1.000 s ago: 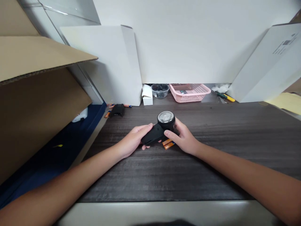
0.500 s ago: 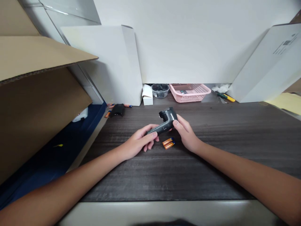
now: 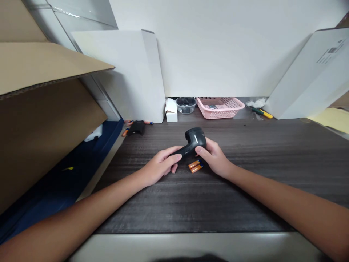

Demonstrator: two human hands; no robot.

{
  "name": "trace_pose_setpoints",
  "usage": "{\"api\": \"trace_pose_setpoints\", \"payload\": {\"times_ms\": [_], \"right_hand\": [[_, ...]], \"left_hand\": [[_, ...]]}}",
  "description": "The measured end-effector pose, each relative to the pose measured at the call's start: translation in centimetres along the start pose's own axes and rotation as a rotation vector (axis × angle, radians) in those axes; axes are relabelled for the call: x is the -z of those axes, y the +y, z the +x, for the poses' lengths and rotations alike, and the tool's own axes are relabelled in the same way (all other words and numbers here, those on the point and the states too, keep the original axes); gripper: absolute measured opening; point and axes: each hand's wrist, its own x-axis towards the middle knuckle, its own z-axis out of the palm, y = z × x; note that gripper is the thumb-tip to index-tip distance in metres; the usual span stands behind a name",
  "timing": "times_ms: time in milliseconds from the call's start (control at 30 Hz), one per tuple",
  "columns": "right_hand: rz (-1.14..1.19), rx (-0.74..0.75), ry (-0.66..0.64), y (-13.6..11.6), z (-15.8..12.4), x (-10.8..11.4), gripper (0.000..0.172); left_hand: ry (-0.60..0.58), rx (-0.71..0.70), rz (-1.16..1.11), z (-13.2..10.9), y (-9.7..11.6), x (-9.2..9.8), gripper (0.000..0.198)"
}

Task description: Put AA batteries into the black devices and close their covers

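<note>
- Turned since a second ago: black device (image 3: 196, 141). Mesh side was up; now the white lettering faces the camera. Both sets of fingers sit in nearly the same spots.
- Left grip (image 3: 160, 164): clamped on the device's handle, thumb on top, some fingers underneath.
- Right grip (image 3: 215, 155): clamped on the head end, thumb on the near side; far fingers mostly hidden.
- Device is between the two, tilted, looks lifted off the worktop (image 3: 177, 207).
- Two orange batteries (image 3: 195, 168) lie side by side, nearer the wearer than the device, touched by neither grip.
- Progress, my read: pick-up done, handling midway, device not set down. Batteries are out, not fitted. Can't tell whether any cover is open or what's inside.
- Further left: black piece (image 3: 136, 127) with more orange batteries (image 3: 124, 132) around it, untouched.
- Along the back: white carton (image 3: 171, 112), clear tub (image 3: 186, 110), pink basket (image 3: 218, 114), yellow-handled tool (image 3: 265, 113), all untouched.
</note>
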Motion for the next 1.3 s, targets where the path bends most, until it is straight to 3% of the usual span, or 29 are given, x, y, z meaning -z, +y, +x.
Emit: {"api": "trace_pose_setpoints", "payload": {"times_ms": [233,400,700,1100,1300], "right_hand": [[-0.006,-0.011,0.02,0.4,0.2,0.0,0.044],[0.02,-0.001,-0.012,0.2,0.2,-0.2,0.041],[0.015,-0.02,-0.025,0.5,0.2,-0.2,0.038],[-0.053,-0.108,0.007,0.4,0.5,-0.2,0.046],[-0.139,-0.111,-0.019,0.3,0.7,0.1,0.049]], "left_hand": [[0.176,-0.12,0.27,-0.5,1.0,-0.6,0.039],[0.169,-0.176,0.435,-0.8,1.5,-0.4,0.032],[0.131,-0.169,0.471,-0.7,1.5,0.0,0.032],[0.101,-0.117,0.345,-0.4,0.6,0.1,0.029],[0.035,-0.01,-0.175,0.5,0.1,-0.1,0.04]]}}
